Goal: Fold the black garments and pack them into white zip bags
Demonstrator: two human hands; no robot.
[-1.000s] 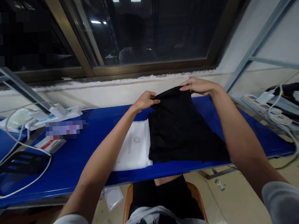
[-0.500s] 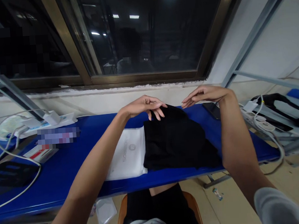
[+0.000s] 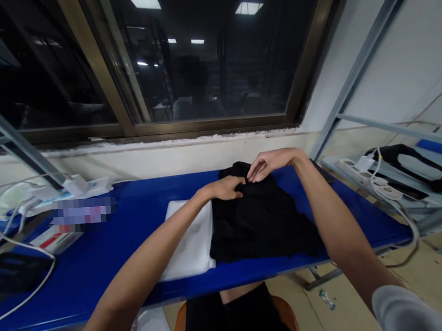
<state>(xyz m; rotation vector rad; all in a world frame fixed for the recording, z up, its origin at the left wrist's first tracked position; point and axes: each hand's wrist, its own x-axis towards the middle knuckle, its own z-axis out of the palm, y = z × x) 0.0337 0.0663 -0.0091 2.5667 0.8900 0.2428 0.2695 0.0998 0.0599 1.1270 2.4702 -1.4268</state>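
Black cloth (image 3: 261,228), rumpled, lies on the blue table (image 3: 135,237), right beside the white packet (image 3: 192,245). Left hand (image 3: 226,188) and right hand (image 3: 272,163) stand closer together than half a second ago, now over the cloth's far part, left fingers against it; whether either pinches fabric cannot be told. Box (image 3: 57,241): table's left end.

power strip (image 3: 102,186): parked by the desk's (image 3: 140,206) back edge, left side, chargers (image 3: 76,184) plugged in
red-and-white box (image 3: 58,241): left near the strip
black slotted thing (image 3: 22,281): kinda dumped nearer the front edge
window (image 3: 213,60): set above the back edge
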